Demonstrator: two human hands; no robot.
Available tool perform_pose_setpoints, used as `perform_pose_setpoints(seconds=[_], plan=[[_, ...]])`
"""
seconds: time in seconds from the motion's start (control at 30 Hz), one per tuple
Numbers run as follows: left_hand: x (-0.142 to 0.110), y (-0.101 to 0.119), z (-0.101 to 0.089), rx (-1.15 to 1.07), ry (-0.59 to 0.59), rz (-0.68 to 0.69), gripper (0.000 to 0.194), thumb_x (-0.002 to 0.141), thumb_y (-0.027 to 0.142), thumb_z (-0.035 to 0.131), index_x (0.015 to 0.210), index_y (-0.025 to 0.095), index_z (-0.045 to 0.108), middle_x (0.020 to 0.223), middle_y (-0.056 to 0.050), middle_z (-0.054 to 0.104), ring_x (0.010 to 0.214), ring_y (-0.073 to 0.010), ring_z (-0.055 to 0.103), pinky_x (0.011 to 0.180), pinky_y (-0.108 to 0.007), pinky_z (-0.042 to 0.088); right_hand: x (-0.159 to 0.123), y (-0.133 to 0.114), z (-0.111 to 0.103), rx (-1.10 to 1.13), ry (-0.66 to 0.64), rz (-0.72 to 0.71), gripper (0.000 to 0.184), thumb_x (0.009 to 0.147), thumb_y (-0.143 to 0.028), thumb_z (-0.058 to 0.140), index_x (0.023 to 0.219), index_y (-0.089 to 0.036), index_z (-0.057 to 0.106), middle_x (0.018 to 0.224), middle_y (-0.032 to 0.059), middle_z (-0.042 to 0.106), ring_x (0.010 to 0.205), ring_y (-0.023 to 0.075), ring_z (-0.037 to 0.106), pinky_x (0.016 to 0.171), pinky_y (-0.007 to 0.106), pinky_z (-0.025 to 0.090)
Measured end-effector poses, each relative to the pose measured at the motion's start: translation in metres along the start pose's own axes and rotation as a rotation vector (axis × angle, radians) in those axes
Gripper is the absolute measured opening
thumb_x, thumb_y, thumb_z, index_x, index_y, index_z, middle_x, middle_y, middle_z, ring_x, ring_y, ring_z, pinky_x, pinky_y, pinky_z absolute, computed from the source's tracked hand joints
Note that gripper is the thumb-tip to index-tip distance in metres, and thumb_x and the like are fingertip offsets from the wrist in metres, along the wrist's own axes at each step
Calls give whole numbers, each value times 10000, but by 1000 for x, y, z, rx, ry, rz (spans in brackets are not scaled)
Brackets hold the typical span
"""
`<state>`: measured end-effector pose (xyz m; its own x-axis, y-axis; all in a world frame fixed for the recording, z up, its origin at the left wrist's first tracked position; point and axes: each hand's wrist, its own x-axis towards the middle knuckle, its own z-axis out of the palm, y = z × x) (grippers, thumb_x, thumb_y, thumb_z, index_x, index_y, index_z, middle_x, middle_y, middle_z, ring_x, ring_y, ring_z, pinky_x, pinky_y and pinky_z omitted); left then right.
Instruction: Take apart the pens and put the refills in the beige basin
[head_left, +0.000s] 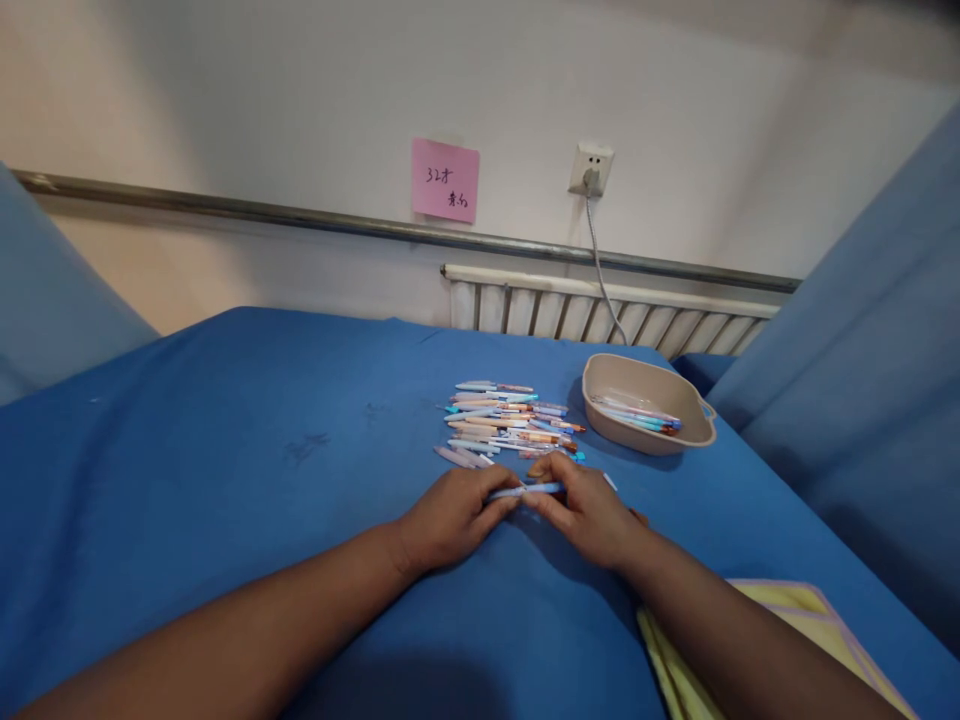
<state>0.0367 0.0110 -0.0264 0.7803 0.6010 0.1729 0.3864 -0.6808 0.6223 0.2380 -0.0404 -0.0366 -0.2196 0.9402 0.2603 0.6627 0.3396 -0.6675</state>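
My left hand [459,508] and my right hand [589,508] meet low over the blue cloth, both closed on a light blue pen [544,488]. The left fingers pinch its left end, while the right thumb and fingers grip it further right. A pale tip [610,482] shows behind the right hand; I cannot tell whether it is held or lying on the cloth. Just beyond the hands lies a pile of pens [499,422] in white, orange, blue and brown, mostly side by side. My fingers hide part of the nearest ones.
A beige basin [637,375] with several pens in it stands right of the pile. A folded yellow cloth [810,610] lies under my right forearm. The blue cloth [225,460] covers the table. Behind it are a radiator [555,300], a metal rail [315,220] and a plugged-in socket [591,168].
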Motion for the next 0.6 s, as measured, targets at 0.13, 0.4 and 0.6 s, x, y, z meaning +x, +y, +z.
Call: perform_pose_setpoints(seconds=[0.13, 0.4, 0.6], plan=[[0, 0, 1, 25, -14, -4, 223, 926, 323, 443, 1047, 205, 587, 930, -37, 668, 846, -199, 613, 749, -274, 443, 0, -1, 0, 12, 10, -63, 75, 862, -282, 549, 842, -210, 554, 796, 19, 629, 730, 165, 570, 657, 264, 400], [-2, -1, 2, 91, -37, -25, 212, 922, 328, 453, 1061, 206, 556, 967, -56, 671, 871, -223, 631, 731, -286, 452, 1, -2, 2, 47, -1, -21, 111, 861, -319, 559, 849, -218, 603, 787, 11, 654, 721, 165, 586, 658, 262, 406], [-3, 0, 5, 109, -41, -14, 240, 923, 346, 461, 1124, 223, 508, 1007, -56, 677, 911, -231, 644, 757, -293, 464, 2, -3, 3, 87, -2, -48, 127, 853, -280, 576, 761, -197, 601, 747, 6, 647, 695, 146, 578, 641, 241, 399]])
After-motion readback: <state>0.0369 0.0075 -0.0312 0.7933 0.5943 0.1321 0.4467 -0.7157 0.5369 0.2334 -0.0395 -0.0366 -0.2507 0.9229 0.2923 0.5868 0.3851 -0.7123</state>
